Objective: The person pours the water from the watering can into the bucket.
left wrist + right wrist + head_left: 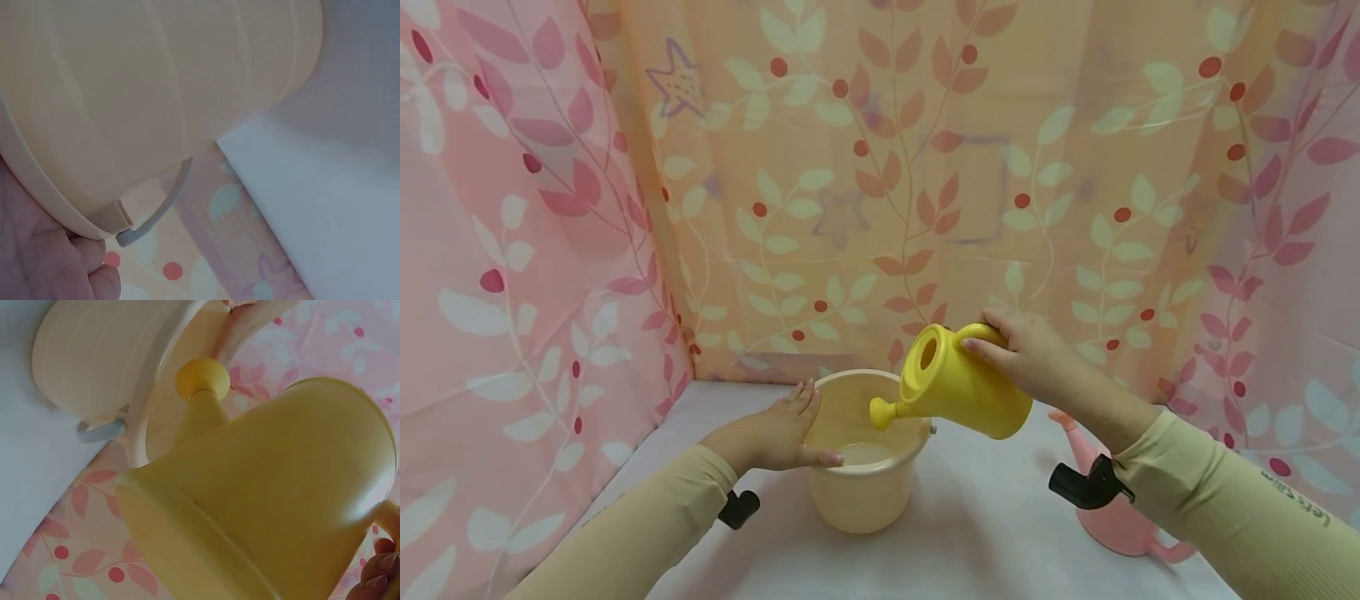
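Observation:
A cream plastic bucket [861, 500] stands upright on the white-covered table. Across its left rim lies my left hand [775, 432], fingers spread and thumb straight along the near edge; part of the palm shows against the rim in the left wrist view. My right hand [1030, 350] grips the handle of a yellow watering can [973, 387], held in the air right of the bucket. The can tilts left, its round spout head [203, 378] over the bucket's opening. No stream of water is visible. Pale, shiny contents at the bucket's bottom are unclear.
A pink watering can [1116, 525] stands on the table at the right, partly hidden by the right forearm and its black wrist mount [1090, 483]. The bucket's grey handle [162, 209] hangs at its side. Leaf-patterned curtains [925, 167] enclose the table [992, 533] at back and sides.

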Demonstrator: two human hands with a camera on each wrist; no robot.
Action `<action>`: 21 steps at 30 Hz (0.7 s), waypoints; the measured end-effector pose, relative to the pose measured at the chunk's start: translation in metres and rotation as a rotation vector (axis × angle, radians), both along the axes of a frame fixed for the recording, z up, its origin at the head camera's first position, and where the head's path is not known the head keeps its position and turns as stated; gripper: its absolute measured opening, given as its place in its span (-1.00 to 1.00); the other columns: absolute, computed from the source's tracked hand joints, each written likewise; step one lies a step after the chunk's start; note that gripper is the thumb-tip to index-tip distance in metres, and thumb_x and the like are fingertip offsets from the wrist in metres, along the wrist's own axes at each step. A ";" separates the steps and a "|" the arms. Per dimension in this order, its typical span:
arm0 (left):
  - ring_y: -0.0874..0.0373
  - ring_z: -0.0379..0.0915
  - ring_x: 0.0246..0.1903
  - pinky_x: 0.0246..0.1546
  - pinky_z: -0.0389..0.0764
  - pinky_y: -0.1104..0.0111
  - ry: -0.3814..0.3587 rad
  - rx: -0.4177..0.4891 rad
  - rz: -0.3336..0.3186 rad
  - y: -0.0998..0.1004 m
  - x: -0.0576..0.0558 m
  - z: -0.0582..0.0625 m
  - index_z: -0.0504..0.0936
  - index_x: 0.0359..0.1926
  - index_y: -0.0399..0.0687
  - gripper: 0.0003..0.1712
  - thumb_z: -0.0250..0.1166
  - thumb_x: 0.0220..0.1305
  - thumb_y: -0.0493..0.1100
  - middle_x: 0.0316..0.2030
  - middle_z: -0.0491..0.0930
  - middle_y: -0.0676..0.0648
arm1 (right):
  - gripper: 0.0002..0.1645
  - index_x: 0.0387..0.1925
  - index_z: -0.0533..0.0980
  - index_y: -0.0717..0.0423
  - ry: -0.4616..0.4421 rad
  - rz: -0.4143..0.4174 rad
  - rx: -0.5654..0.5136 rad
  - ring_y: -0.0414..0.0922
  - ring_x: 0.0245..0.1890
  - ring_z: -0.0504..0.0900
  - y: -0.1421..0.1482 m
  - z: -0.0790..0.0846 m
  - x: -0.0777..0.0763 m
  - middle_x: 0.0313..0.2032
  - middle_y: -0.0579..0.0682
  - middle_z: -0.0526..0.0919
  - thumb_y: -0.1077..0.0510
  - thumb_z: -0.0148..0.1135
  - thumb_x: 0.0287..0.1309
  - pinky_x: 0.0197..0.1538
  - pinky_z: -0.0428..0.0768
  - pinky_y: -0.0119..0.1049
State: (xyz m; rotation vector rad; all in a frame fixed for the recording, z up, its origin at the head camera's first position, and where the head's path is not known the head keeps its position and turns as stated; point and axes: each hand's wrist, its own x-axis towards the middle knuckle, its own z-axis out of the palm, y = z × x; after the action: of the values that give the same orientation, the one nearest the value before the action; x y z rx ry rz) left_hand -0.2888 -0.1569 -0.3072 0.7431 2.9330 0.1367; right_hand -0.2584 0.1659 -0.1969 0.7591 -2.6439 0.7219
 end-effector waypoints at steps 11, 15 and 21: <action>-0.15 -0.42 0.37 0.31 -0.14 0.05 0.000 0.002 0.001 0.000 -0.001 -0.001 -0.13 0.36 -0.41 0.31 -0.03 -0.03 0.57 0.37 -0.30 -0.35 | -0.75 -0.36 0.40 0.08 -0.012 -0.011 0.010 -0.11 -0.51 0.40 0.000 0.002 0.001 -0.55 -0.04 0.43 -0.02 0.13 0.21 -0.40 0.43 -0.29; -0.15 -0.44 0.37 0.32 -0.16 0.06 -0.006 0.004 0.003 0.000 0.000 0.000 -0.14 0.36 -0.41 0.31 -0.02 -0.02 0.56 0.37 -0.32 -0.35 | -0.75 -0.36 0.40 0.08 -0.012 -0.011 0.013 -0.11 -0.50 0.40 0.000 0.002 0.001 -0.55 -0.04 0.43 -0.03 0.12 0.21 -0.40 0.43 -0.29; -0.13 -0.46 0.37 0.32 -0.17 0.06 -0.002 0.009 -0.004 0.000 0.000 -0.001 -0.14 0.36 -0.42 0.28 0.01 0.01 0.53 0.37 -0.31 -0.35 | -0.75 -0.36 0.39 0.07 -0.006 -0.001 0.015 -0.11 -0.50 0.41 0.001 0.002 0.001 -0.54 -0.05 0.43 -0.02 0.13 0.21 -0.39 0.44 -0.29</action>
State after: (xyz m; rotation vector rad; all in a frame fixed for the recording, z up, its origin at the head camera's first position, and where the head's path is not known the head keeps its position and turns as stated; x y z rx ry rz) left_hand -0.2892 -0.1568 -0.3085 0.7495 2.9309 0.1505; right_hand -0.2570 0.1665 -0.1944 0.7602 -2.6575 0.7063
